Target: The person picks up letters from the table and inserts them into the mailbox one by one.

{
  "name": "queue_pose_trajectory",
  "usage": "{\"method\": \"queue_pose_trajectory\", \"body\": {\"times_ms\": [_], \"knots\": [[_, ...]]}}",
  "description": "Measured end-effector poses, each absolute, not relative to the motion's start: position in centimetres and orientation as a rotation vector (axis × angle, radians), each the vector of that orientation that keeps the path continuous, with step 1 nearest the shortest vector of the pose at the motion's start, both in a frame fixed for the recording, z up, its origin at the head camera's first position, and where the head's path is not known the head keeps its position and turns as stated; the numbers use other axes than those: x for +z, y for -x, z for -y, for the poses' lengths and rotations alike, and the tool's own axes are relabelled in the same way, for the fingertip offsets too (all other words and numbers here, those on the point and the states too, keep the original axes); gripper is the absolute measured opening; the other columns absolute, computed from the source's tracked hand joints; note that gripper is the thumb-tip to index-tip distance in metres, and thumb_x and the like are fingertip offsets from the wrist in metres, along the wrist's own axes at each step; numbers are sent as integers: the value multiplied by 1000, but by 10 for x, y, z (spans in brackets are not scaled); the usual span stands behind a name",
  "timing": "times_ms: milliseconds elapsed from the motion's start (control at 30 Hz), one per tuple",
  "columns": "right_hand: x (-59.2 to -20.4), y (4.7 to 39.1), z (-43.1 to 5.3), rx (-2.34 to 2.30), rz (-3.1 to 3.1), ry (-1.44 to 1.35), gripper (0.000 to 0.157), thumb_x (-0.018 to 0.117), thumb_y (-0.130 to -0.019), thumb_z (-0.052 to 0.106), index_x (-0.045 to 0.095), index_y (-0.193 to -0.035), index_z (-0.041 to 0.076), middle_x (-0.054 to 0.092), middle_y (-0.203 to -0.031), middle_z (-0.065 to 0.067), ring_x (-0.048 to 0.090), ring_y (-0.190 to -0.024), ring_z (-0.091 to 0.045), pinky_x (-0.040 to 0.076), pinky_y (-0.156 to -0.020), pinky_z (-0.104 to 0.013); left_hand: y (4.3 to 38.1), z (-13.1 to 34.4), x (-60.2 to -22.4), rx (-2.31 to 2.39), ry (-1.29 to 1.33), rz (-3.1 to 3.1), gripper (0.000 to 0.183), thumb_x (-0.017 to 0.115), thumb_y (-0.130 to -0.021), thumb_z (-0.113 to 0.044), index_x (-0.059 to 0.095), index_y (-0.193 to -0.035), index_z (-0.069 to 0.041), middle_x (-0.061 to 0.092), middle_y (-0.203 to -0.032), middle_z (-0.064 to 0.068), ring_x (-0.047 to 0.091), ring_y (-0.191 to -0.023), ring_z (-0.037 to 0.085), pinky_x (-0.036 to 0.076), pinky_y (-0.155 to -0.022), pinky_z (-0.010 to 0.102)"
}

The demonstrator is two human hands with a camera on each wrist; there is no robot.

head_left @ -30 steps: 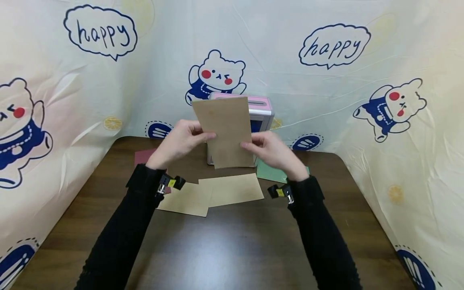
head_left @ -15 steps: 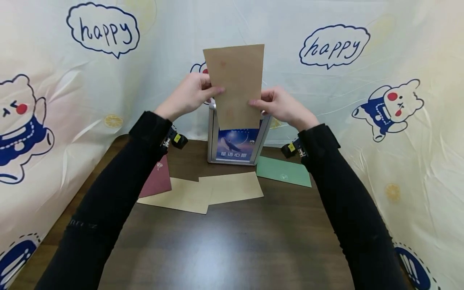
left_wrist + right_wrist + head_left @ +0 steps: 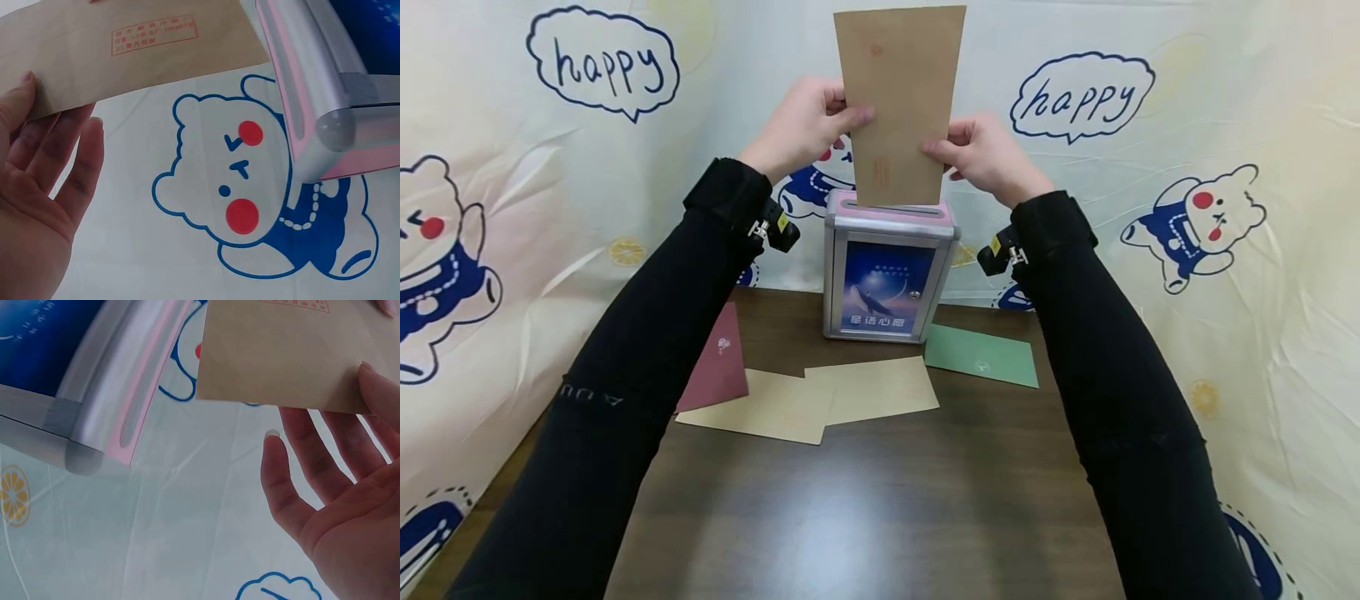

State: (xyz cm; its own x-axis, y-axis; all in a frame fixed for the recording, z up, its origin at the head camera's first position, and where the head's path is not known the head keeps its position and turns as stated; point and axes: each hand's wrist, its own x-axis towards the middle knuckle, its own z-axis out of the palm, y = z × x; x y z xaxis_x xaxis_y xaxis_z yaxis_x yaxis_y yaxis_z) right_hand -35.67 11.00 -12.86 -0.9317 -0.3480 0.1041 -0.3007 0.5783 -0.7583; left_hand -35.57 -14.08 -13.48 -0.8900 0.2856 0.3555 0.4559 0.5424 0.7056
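Note:
A brown paper envelope [image 3: 901,92] with red print hangs upright between both hands. My left hand [image 3: 808,123] pinches its left edge, thumb in front and fingers behind. On its right edge, a little lower, my right hand [image 3: 988,157] pinches it the same way. Right below is a silver metal box [image 3: 833,275] with a pink top and a blue picture on its front door. The envelope's lower edge overlaps the slot in the box's top in the head view. In the left wrist view the envelope [image 3: 156,62] ends close to the slot [image 3: 284,75], outside it.
Two cream envelopes [image 3: 872,390] lie overlapping on the dark wooden table [image 3: 842,508] in front of the box. A dark red envelope [image 3: 718,367] is at the left, partly behind the left sleeve. To the right lies a green envelope [image 3: 981,354]. A printed cloth [image 3: 1075,183] hangs behind.
Both hands have raised the brown envelope from in front of the box to above it. The box's door and top have come into view.

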Motion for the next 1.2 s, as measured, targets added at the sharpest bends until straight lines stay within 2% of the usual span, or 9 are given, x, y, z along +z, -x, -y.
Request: {"method": "queue_pose_trajectory", "body": {"times_ms": [233, 333, 433, 533, 733, 867, 967, 1200], "knots": [[-134, 371, -111, -1297, -2790, 537, 33, 62, -100, 31, 71, -124, 11, 72, -108, 2, 54, -101, -15, 41, -90, -32, 367, 135, -137, -1294, 599, 2588, 40, 53, -103, -35, 64, -135, -14, 66, -137, 6, 62, -108, 14, 48, -74, 26], [-141, 378, -112, -1307, -2791, 520, 34, 62, -100, 32, 71, -126, 12, 73, -119, -2, 53, -114, -14, 39, -104, -34, 370, 134, -141, -1265, 617, 2583, 39, 54, -103, -33, 65, -133, -12, 67, -136, 6, 64, -111, 14, 48, -77, 26], [-147, 382, -112, -1338, -2772, 506, 35, 63, -100, 31, 70, -128, 12, 70, -130, -6, 52, -127, -15, 32, -119, -42, 375, 133, -145, -1244, 629, 2585, 38, 54, -103, -32, 67, -131, -10, 68, -134, 6, 65, -114, 12, 47, -82, 25], [-153, 384, -112, -1346, -2765, 504, 36, 63, -100, 31, 69, -129, 11, 69, -132, -8, 51, -131, -16, 28, -123, -43, 378, 132, -149, -1239, 630, 2589, 36, 55, -103, -32, 68, -129, -10, 69, -132, 6, 65, -114, 12, 46, -85, 24], [-167, 386, -112, -1323, -2788, 493, 36, 63, -100, 30, 69, -128, 9, 68, -133, -10, 53, -131, -17, 29, -122, -40, 380, 131, -158, -1225, 614, 2617, 36, 56, -103, -33, 68, -127, -9, 69, -132, 7, 64, -116, 15, 46, -91, 26], [-178, 388, -111, -1302, -2833, 492, 34, 64, -100, 28, 71, -125, 6, 69, -130, -12, 57, -127, -19, 36, -117, -37, 382, 129, -167, -1222, 598, 2633, 35, 58, -102, -31, 69, -124, -6, 68, -132, 9, 63, -122, 16, 46, -105, 30], [-187, 388, -110, -1285, -2859, 492, 33, 65, -100, 28, 72, -124, 6, 70, -128, -14, 60, -124, -20, 41, -111, -35, 385, 129, -175, -1177, 602, 2648, 33, 59, -102, -31, 70, -121, -6, 68, -133, 8, 61, -127, 18, 45, -110, 35], [-205, 389, -109, -1338, -2882, 482, 29, 65, -99, 25, 73, -119, 5, 72, -124, -14, 65, -117, -23, 47, -101, -33, 388, 133, -198, -1191, 570, 2706, 35, 60, -102, -33, 69, -127, -11, 63, -140, 5, 50, -139, 19, 35, -117, 37]]}}
